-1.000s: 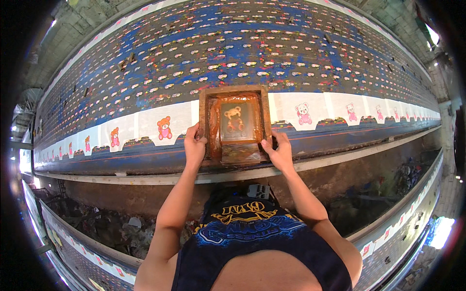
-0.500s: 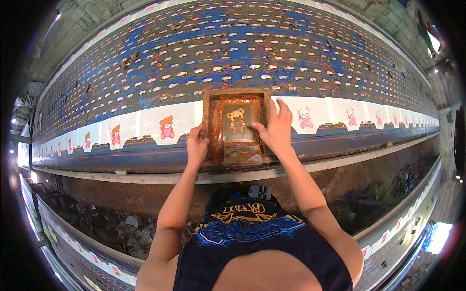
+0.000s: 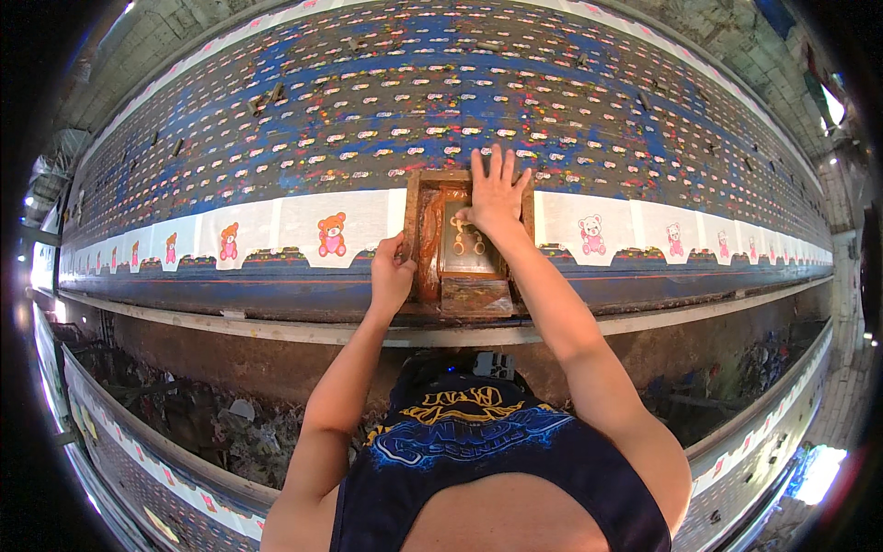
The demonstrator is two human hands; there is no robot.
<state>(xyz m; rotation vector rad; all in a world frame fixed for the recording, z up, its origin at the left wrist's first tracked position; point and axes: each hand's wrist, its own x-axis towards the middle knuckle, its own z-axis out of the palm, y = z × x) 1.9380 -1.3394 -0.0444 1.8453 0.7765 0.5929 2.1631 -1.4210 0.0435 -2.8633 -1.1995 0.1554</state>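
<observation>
Hands on a wooden printing frame (image 3: pixel 469 244) that lies flat on the white fabric strip (image 3: pixel 276 225), near the front edge of the long printing table (image 3: pixel 552 110). Left hand (image 3: pixel 391 276) curled round the frame's left rail, thumb on top, fingers wrapped at the side — gripping it. Right hand (image 3: pixel 497 193) open, fingers spread flat, pressing on the frame's far right part; fingertips reach past the far rail onto the blue patterned cloth (image 3: pixel 644 120). Frame's mesh is stained brown w/ a small bear motif (image 3: pixel 467 241) showing in the middle, just below the right palm.

On the strip, left of the frame: an orange-and-pink printed bear (image 3: pixel 332 235), then smaller ones (image 3: pixel 228 242) further left along the table's front edge. Right of the frame: a pale pink bear (image 3: pixel 590 235), more beyond it (shrinking toward the right end, too small to read well). Below the table's front edge runs a pale ledge (image 3: pixel 276 331), then a dark rubbish-strewn gap (image 3: pixel 184 414). Person's dark blue top w/ yellow print (image 3: pixel 469 432) at the bottom centre.
</observation>
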